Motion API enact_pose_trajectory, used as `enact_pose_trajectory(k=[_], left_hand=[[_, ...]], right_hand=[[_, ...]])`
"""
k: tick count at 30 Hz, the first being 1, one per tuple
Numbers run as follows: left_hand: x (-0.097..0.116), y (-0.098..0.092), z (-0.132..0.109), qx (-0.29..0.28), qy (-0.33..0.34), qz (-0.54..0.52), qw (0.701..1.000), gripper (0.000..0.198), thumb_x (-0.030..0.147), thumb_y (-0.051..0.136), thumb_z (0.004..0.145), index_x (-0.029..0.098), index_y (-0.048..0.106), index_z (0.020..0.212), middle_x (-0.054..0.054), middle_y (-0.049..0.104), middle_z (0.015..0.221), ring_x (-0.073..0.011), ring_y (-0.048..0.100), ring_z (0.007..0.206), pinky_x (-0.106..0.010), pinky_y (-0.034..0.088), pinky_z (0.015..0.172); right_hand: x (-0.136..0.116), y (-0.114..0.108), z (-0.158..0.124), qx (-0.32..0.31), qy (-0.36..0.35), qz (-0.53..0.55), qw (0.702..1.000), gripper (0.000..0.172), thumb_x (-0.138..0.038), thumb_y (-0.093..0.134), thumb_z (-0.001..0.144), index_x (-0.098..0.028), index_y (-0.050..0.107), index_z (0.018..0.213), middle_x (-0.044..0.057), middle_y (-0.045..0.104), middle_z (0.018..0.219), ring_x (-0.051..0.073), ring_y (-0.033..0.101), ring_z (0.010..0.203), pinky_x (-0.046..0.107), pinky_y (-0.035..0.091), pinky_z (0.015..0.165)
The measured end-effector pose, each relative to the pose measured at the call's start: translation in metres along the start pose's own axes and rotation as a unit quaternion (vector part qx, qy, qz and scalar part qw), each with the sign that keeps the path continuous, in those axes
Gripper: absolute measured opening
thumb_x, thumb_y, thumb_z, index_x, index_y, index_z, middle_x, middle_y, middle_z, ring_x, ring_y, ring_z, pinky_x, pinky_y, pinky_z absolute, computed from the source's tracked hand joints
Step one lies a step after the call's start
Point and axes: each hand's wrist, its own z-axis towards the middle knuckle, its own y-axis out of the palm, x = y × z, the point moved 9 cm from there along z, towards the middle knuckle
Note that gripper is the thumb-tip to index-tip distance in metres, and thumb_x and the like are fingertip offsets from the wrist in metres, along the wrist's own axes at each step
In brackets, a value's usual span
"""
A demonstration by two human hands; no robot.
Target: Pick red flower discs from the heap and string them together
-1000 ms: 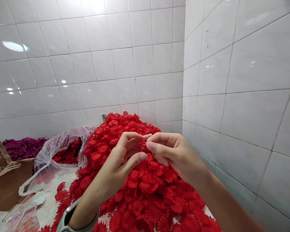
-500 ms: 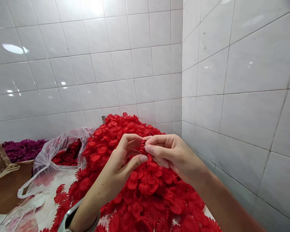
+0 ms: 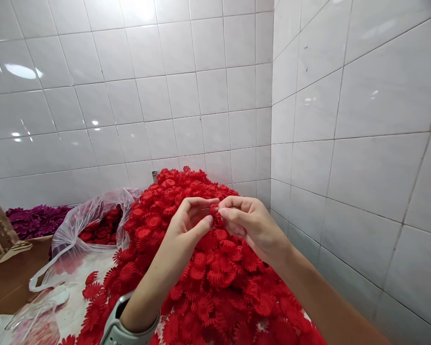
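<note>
Flower [image 3: 218, 218] between hands [image 3: 253, 223], before red heap [image 3: 215, 282]

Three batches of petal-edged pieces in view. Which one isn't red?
The purple batch at far left, below the tiled wall. The bagged batch and the big central heap are both red.

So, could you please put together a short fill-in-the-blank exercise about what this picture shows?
1. Above a large heap, the right hand pinches a small petalled piece coloured ____.
2. A watch is worn on the person's ____ wrist.
3. The far-left pile, seen beyond the edge of the cardboard box, is coloured ____.
4. The walls are covered in white ____.

Missing words: red; left; purple; tiles.
</note>
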Motion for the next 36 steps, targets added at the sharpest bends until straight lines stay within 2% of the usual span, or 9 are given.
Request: enact_pose_trajectory(k=[2, 4, 7, 9, 13, 24, 27, 31, 36], left_hand=[[-0.002, -0.007, 0.001, 0.037, -0.003, 0.056, 0.998, 0.012, 0.029, 0.062, 0.077, 0.019, 0.055, 0.079, -0.004, 0.062, 0.108, -0.0191, 0.058, 0.096, -0.031, 0.051, 0.08], [-0.004, -0.005, 0.003, 0.018, -0.016, 0.088, 0.996, 0.017, 0.031, 0.06, 0.077, 0.017, 0.055, 0.069, -0.004, 0.061, 0.098, -0.0187, 0.057, 0.091, -0.032, 0.051, 0.079], [-0.01, 0.003, 0.006, -0.041, -0.052, 0.0, 0.998, 0.02, 0.029, 0.06, 0.076, 0.017, 0.054, 0.061, 0.001, 0.054, 0.073, -0.0122, 0.054, 0.076, -0.026, 0.052, 0.076], [-0.014, 0.001, 0.008, -0.032, -0.067, -0.081, 0.994, 0.02, 0.025, 0.061, 0.073, 0.017, 0.051, 0.058, 0.004, 0.048, 0.065, -0.0085, 0.05, 0.068, -0.021, 0.052, 0.072], [-0.023, -0.005, 0.011, 0.001, -0.079, -0.126, 0.989, 0.021, 0.02, 0.062, 0.07, 0.017, 0.047, 0.055, 0.007, 0.042, 0.061, -0.0053, 0.042, 0.059, -0.018, 0.052, 0.072], [-0.034, -0.001, 0.014, 0.037, -0.102, -0.223, 0.969, 0.018, 0.019, 0.066, 0.064, 0.015, 0.051, 0.054, 0.005, 0.051, 0.063, -0.0053, 0.049, 0.066, -0.02, 0.052, 0.081], [-0.032, -0.005, 0.014, 0.047, -0.087, -0.179, 0.979, 0.02, 0.023, 0.063, 0.065, 0.016, 0.048, 0.054, 0.005, 0.049, 0.062, -0.0068, 0.047, 0.064, -0.023, 0.052, 0.077], [-0.013, -0.021, 0.012, 0.084, -0.007, 0.065, 0.994, 0.022, 0.023, 0.056, 0.069, 0.02, 0.04, 0.054, 0.006, 0.042, 0.058, -0.0086, 0.04, 0.056, -0.021, 0.047, 0.061], [0.009, -0.017, 0.006, 0.055, 0.048, 0.22, 0.973, 0.023, 0.022, 0.05, 0.075, 0.021, 0.038, 0.056, 0.003, 0.05, 0.062, -0.0162, 0.055, 0.072, -0.024, 0.04, 0.062]], right_hand=[[0.004, -0.003, 0.002, 0.012, 0.0, -0.019, 1.0, 0.012, -0.023, 0.062, 0.066, -0.015, 0.057, 0.059, -0.01, 0.036, 0.041, 0.004, 0.025, 0.041, 0.021, 0.018, 0.041], [0.005, -0.004, 0.004, 0.017, -0.002, -0.035, 0.999, 0.01, -0.021, 0.063, 0.065, -0.015, 0.058, 0.06, -0.01, 0.037, 0.042, 0.004, 0.026, 0.041, 0.021, 0.018, 0.04], [0.01, -0.003, 0.007, 0.006, 0.017, 0.022, 1.0, 0.011, -0.021, 0.066, 0.064, -0.015, 0.058, 0.058, -0.009, 0.038, 0.039, 0.004, 0.027, 0.039, 0.02, 0.021, 0.04], [0.016, -0.004, 0.01, 0.009, 0.043, 0.123, 0.991, 0.022, -0.021, 0.068, 0.061, -0.015, 0.052, 0.048, -0.009, 0.036, 0.038, 0.004, 0.028, 0.039, 0.019, 0.024, 0.039], [0.026, -0.01, 0.017, 0.044, 0.066, 0.242, 0.967, 0.039, -0.018, 0.072, 0.056, -0.018, 0.036, 0.04, -0.009, 0.031, 0.039, 0.004, 0.029, 0.041, 0.016, 0.031, 0.038], [0.037, -0.018, 0.021, 0.104, 0.026, 0.339, 0.935, 0.039, -0.014, 0.069, 0.056, -0.02, 0.031, 0.049, -0.012, 0.019, 0.043, 0.003, 0.021, 0.04, 0.009, 0.033, 0.036], [0.037, -0.018, 0.022, 0.095, 0.022, 0.314, 0.945, 0.04, -0.017, 0.071, 0.056, -0.02, 0.032, 0.048, -0.012, 0.022, 0.043, 0.003, 0.023, 0.041, 0.01, 0.034, 0.037], [0.034, -0.015, 0.019, 0.057, 0.03, 0.22, 0.973, 0.027, -0.023, 0.073, 0.063, -0.017, 0.048, 0.054, -0.009, 0.035, 0.044, 0.006, 0.032, 0.043, 0.016, 0.032, 0.038], [0.013, -0.004, 0.012, -0.038, -0.037, -0.115, 0.992, 0.041, -0.055, 0.05, 0.082, -0.019, 0.046, 0.062, -0.006, 0.035, 0.053, 0.009, 0.031, 0.048, 0.023, 0.028, 0.045]])
